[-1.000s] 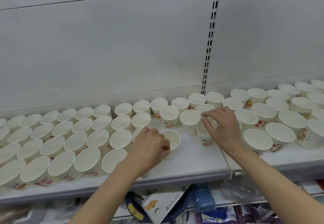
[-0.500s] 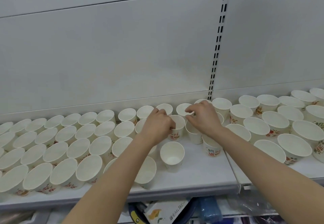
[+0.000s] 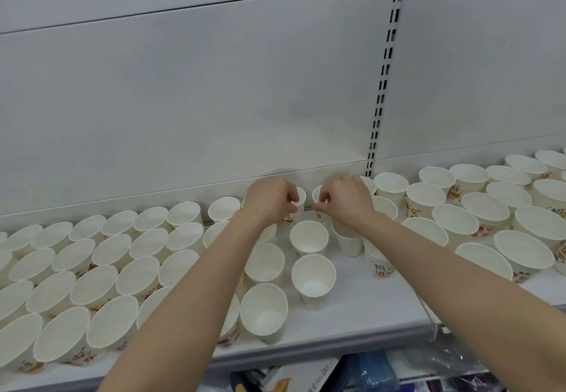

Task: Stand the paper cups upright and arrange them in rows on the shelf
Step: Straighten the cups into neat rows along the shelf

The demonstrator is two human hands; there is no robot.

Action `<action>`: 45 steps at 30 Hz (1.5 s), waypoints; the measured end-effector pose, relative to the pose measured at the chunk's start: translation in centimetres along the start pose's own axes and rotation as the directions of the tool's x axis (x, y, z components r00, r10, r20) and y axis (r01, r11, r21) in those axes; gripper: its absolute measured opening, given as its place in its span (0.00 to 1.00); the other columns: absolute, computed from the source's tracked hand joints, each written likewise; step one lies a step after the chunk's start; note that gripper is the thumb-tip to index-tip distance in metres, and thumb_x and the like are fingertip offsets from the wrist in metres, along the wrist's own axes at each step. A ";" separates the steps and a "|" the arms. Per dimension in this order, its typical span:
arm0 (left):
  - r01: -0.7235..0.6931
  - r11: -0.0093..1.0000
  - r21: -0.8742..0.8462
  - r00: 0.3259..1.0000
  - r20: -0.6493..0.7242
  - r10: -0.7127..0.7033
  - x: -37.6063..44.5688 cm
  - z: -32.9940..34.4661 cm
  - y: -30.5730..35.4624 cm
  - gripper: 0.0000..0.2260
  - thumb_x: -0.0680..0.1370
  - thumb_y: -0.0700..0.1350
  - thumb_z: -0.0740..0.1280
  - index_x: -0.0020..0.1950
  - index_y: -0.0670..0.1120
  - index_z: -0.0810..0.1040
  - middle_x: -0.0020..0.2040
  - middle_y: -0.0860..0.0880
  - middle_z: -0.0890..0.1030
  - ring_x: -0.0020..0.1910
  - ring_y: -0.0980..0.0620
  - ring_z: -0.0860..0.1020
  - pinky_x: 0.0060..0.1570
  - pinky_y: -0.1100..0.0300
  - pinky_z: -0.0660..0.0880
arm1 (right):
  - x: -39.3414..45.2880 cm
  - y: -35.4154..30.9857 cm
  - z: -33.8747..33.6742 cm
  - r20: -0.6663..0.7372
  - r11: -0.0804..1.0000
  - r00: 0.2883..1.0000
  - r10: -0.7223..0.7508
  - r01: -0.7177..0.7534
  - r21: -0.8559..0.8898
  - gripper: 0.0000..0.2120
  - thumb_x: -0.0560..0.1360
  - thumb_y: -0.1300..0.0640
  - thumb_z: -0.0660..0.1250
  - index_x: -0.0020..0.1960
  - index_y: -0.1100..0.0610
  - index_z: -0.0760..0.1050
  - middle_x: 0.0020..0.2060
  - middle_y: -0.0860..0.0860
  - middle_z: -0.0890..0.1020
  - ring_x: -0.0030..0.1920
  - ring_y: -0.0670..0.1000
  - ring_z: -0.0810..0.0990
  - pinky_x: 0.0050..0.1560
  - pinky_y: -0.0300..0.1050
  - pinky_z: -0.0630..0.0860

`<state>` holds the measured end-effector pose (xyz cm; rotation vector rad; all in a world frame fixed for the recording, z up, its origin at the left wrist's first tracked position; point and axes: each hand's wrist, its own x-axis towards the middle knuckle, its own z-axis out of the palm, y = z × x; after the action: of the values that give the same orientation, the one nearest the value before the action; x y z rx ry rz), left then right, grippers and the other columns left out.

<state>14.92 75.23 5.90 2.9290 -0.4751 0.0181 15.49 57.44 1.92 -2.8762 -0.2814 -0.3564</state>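
White paper cups (image 3: 313, 274) stand upright in rows on shelf (image 3: 361, 309). At back row, left hand (image 3: 269, 200) & right hand (image 3: 344, 200) each pinch a cup rim w/ curled fingers.

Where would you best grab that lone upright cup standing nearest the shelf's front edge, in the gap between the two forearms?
Probably at its rim, from above. The cup stands upright with its open mouth facing up, and bare shelf lies to its right and front. Neighbouring cups crowd its left, so a sideways reach from there looks awkward. Pinch thumb inside, fingers outside; the thin paper wall may dent if squeezed.
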 end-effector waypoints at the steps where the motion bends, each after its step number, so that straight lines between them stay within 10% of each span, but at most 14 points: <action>1: -0.011 0.998 0.060 1.000 0.014 0.010 0.5 0.5 0.0 0.09 0.72 0.50 0.72 0.52 0.54 0.82 0.51 0.54 0.83 0.52 0.50 0.79 0.49 0.58 0.75 | 0.0 0.0 0.2 -0.003 1.000 1.000 -0.010 0.010 -0.012 0.10 0.70 0.43 0.70 0.40 0.49 0.82 0.37 0.49 0.81 0.47 0.53 0.75 0.48 0.45 0.64; 12: -0.100 0.991 0.086 0.995 -0.013 0.102 1.8 1.8 -1.8 0.13 0.71 0.49 0.74 0.56 0.56 0.82 0.53 0.54 0.82 0.55 0.50 0.77 0.49 0.59 0.70 | -0.4 1.8 -0.2 0.046 0.998 0.997 -0.055 0.055 0.001 0.11 0.73 0.52 0.69 0.55 0.49 0.81 0.48 0.51 0.82 0.55 0.52 0.74 0.49 0.45 0.70; 17: -0.149 0.962 0.229 0.988 0.008 0.152 1.8 1.7 -2.1 0.10 0.72 0.47 0.72 0.53 0.57 0.83 0.50 0.53 0.84 0.56 0.49 0.76 0.58 0.60 0.63 | 0.0 0.4 0.9 -0.021 0.998 0.999 -0.050 0.050 -0.029 0.09 0.69 0.46 0.70 0.44 0.51 0.82 0.40 0.50 0.82 0.49 0.53 0.75 0.50 0.46 0.66; 31: -0.103 0.970 0.218 0.993 -0.042 0.114 1.4 2.5 -1.1 0.06 0.72 0.48 0.68 0.35 0.50 0.78 0.34 0.49 0.78 0.43 0.46 0.74 0.45 0.59 0.62 | -0.3 1.2 0.9 0.024 0.981 1.000 -0.006 0.001 0.196 0.03 0.71 0.57 0.71 0.41 0.52 0.83 0.38 0.50 0.83 0.47 0.51 0.75 0.39 0.45 0.70; 36: -0.100 0.995 -0.013 0.989 -0.110 0.098 0.3 1.6 -1.8 0.11 0.75 0.54 0.70 0.56 0.56 0.83 0.53 0.56 0.83 0.55 0.50 0.76 0.53 0.59 0.69 | -1.0 1.9 -0.3 -0.040 0.963 0.999 0.026 -0.014 0.271 0.06 0.71 0.54 0.72 0.48 0.52 0.83 0.44 0.46 0.84 0.51 0.49 0.75 0.46 0.45 0.71; 45: -0.218 0.966 -0.138 0.975 0.020 0.223 -5.5 -1.3 -2.3 0.08 0.70 0.47 0.75 0.48 0.57 0.84 0.47 0.59 0.83 0.48 0.58 0.74 0.47 0.60 0.71 | -7.3 3.9 -4.3 0.004 0.945 1.000 -0.030 0.027 0.327 0.04 0.66 0.50 0.77 0.39 0.45 0.82 0.36 0.39 0.82 0.47 0.46 0.73 0.47 0.48 0.72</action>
<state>10.41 79.29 6.61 2.7343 -0.7748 -0.0351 8.42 51.52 3.28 -2.5493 -0.3490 -0.2728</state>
